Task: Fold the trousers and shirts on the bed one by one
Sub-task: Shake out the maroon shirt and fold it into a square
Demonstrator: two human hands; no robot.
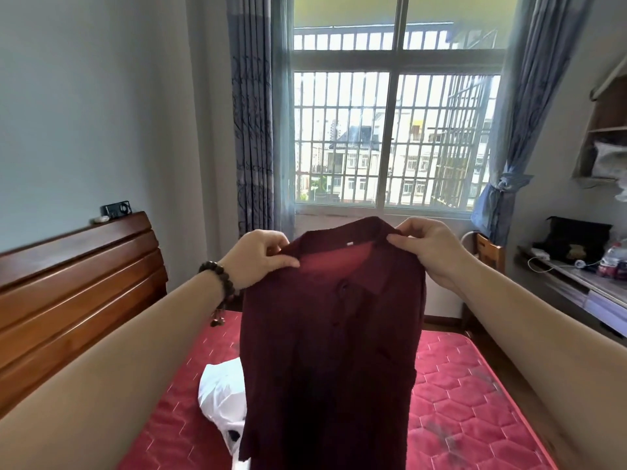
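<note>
Head view | left grip (259,257), right grip (429,247) pinch maroon shirt (330,351) collar edges | hangs above bed (475,401)

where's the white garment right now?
Head view, lower centre-left: the white garment lies on the red mattress, partly hidden behind the hanging maroon shirt, below the left hand.

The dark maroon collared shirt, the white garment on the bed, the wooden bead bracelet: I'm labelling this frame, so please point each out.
dark maroon collared shirt (332,351), head view, front panel below the buttons.
white garment (222,391), head view, crumpled upper part.
wooden bead bracelet (222,283), head view, beads on the left wrist.
</note>
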